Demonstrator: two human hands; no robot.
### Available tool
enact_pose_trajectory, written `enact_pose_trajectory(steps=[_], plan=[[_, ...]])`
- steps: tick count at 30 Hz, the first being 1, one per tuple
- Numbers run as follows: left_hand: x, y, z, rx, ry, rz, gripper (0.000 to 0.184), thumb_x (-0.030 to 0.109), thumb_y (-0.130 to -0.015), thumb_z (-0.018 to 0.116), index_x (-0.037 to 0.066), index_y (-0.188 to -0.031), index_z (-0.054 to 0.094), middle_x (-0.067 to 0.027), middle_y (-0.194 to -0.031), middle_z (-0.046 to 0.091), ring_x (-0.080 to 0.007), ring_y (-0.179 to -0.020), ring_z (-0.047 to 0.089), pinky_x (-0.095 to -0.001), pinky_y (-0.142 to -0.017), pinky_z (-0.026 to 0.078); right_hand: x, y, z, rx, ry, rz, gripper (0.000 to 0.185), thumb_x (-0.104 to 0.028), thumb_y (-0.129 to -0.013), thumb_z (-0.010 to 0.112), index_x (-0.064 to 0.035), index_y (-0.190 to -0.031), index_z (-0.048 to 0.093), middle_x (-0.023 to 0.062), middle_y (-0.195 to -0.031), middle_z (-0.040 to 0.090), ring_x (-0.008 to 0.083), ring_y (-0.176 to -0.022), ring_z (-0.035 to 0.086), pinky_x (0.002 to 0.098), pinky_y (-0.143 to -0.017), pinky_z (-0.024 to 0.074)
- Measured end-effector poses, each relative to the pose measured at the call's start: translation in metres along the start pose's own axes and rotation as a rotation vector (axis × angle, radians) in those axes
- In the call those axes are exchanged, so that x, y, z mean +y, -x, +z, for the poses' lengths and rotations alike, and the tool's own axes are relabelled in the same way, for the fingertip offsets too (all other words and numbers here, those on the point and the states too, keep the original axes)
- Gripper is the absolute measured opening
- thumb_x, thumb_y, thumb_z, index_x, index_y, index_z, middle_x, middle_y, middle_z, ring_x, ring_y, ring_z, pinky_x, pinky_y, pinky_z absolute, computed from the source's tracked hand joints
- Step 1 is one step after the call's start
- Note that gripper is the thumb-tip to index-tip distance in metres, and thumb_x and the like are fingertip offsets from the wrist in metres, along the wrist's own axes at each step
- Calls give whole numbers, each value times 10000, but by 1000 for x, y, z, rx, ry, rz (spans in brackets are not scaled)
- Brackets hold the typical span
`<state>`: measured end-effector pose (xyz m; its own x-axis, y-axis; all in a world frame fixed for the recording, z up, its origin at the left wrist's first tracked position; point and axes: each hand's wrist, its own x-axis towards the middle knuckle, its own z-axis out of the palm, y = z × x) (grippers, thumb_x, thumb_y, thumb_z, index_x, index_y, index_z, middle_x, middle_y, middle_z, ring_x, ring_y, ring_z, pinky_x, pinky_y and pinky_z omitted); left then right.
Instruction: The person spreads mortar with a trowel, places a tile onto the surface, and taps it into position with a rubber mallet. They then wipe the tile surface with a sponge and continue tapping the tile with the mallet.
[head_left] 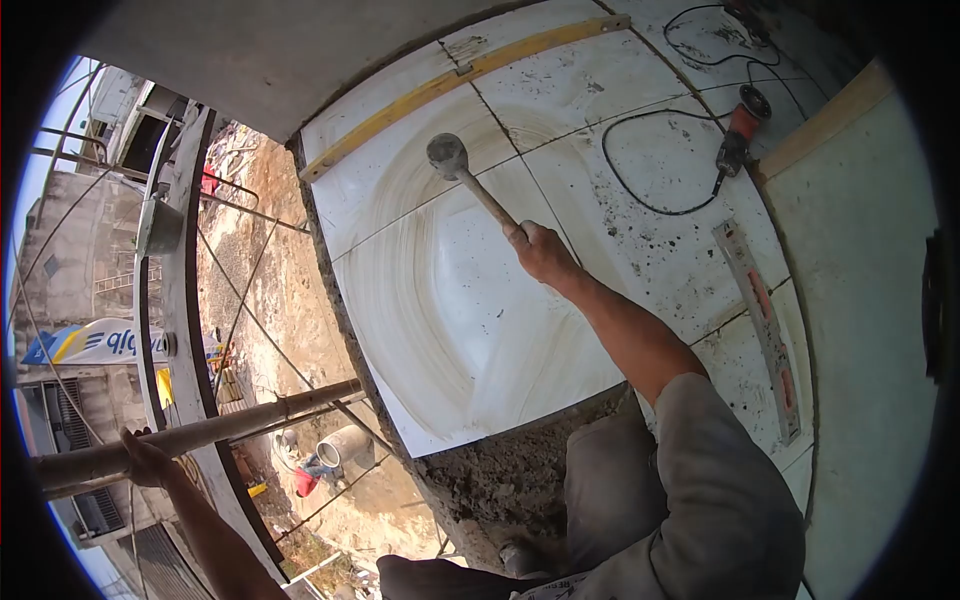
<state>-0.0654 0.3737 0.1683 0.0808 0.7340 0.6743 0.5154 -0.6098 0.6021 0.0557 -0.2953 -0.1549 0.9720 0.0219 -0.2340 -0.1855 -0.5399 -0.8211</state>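
Observation:
My right hand point(543, 253) is closed around the wooden handle of a mallet point(487, 201). Its dark, rounded head is over a large white floor tile point(470, 310) marked with curved, dusty smears. I cannot tell whether the head touches the tile. Out to the left, my left hand point(150, 462) grips a thick scaffold pole point(270, 412), fingers wrapped over it. Wet-looking mortar point(510, 460) lies exposed along the tile's near edge, beside my knees.
An angle grinder point(741, 130) with a looping cord rests on dirty tiles. A spirit level point(762, 330) lies along the right wall; a long yellow bar point(450, 85) lies across the far tiles. Left of the floor edge is a drop, with a person point(307, 481) and a mixer drum point(345, 445) below.

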Motion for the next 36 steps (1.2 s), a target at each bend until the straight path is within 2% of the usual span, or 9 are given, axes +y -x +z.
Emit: enact_pose_trajectory(steps=[5,10,12,19,29,31,33,35,36], plan=[[2,7,-5,30,89,69,684,487,-696,768,-118,-959,588,-178,-883,666,-279,-750,667,-357,-711,562,-8,-48,35,315,-19,-89,445,-410,-979,378,-2,-869,519,250,-739,626,436,-724,622,501,-629,505],[39,43,-17,-27,112,11,739,496,-688,764,-131,-1015,550,-175,-911,662,-276,-786,664,-357,-730,559,30,-81,57,304,239,32,499,-419,-983,344,37,-939,540,263,-775,632,444,-776,626,506,-700,507],[37,42,-18,-37,102,1,748,495,-688,762,-133,-1028,540,-174,-920,661,-274,-800,663,-356,-738,557,3,-76,46,308,-12,127,529,-433,-979,336,50,-954,552,277,-801,634,452,-807,625,501,-729,504],[20,30,-5,57,190,57,749,557,-676,760,-139,-909,610,-210,-869,664,-308,-749,659,-390,-713,553,-24,-57,31,303,-36,77,537,-452,-976,341,35,-907,558,277,-776,629,452,-779,625,505,-699,496],[23,40,-8,122,172,87,702,528,-692,760,-106,-943,593,-145,-825,669,-258,-743,659,-358,-724,546,-104,-72,-27,550,-322,-541,427,-429,-981,389,-36,-851,496,165,-635,540,408,-612,569,459,-562,449],[37,47,-8,71,199,57,718,529,-694,756,-113,-966,583,-156,-845,666,-262,-757,660,-356,-729,548,-76,-81,-2,580,-291,-456,427,-432,-978,380,-36,-870,498,183,-663,573,418,-648,592,473,-579,468],[34,47,-10,50,267,81,762,542,-695,745,-135,-992,558,-166,-860,664,-276,-777,662,-356,-741,551,-21,-87,34,546,1,-122,450,-440,-970,380,-20,-882,514,217,-711,609,427,-691,614,494,-602,487],[11,27,-2,88,181,106,767,526,-699,748,-146,-1001,534,-154,-846,668,-267,-766,665,-339,-734,554,2,-81,49,479,99,8,462,-439,-969,379,-6,-886,520,232,-717,616,432,-697,618,502,-608,492],[15,33,-3,87,220,70,748,501,-693,768,-128,-1038,556,-174,-941,649,-270,-815,649,-345,-768,534,4,-81,51,402,194,134,475,-438,-968,379,7,-890,527,246,-723,623,436,-702,621,510,-614,496]])
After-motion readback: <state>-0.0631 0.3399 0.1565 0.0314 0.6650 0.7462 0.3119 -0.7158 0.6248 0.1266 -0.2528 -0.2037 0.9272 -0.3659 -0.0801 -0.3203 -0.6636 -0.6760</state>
